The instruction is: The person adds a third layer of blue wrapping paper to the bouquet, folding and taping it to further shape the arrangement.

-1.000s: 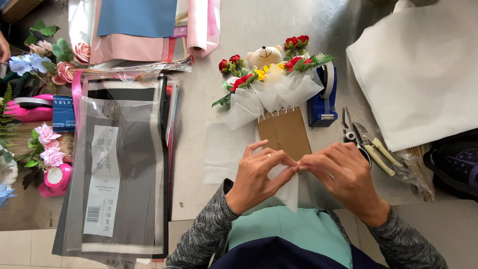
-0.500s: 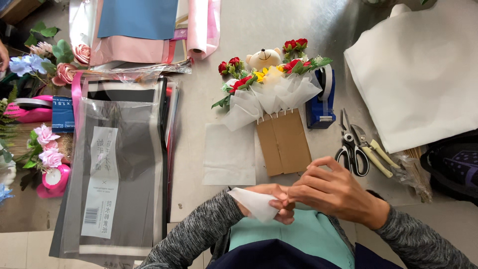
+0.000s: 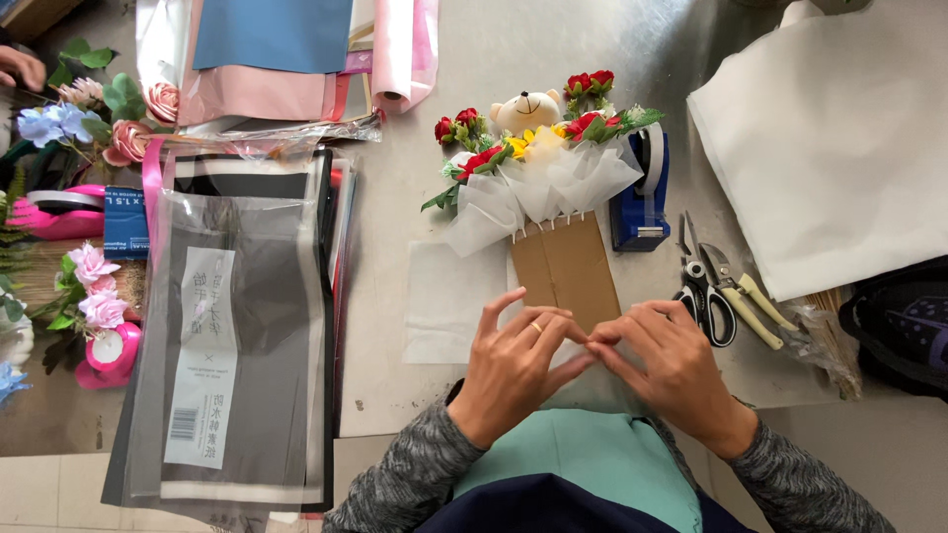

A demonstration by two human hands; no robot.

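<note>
Pinching the near end of a brown cardboard strip (image 3: 565,271) between them, the left hand (image 3: 515,370) and right hand (image 3: 667,367) meet fingertip to fingertip at the edge of the grey surface (image 3: 494,59), fingers curled inward. What exactly sits under the fingertips cannot be told; a pale sheet seems to lie beneath the palms. By the look of it, the stem end of a small bouquet (image 3: 538,168) is being wrapped or folded, and the next move would call for a firm, even crease with both hands kept on the piece. Just left of the hands lies a white tissue sheet (image 3: 449,296); just right, black-handled scissors (image 3: 703,286) and pale-handled snips (image 3: 746,294). Beyond the fingers, the strip runs up to the bouquet of red and yellow flowers with a small plush bear (image 3: 525,109), a blue tape dispenser (image 3: 642,197) beside it. Farther left sits a stack of packaged wrapping sheets (image 3: 232,326); farther right, a large white sheet (image 3: 839,138).
</note>
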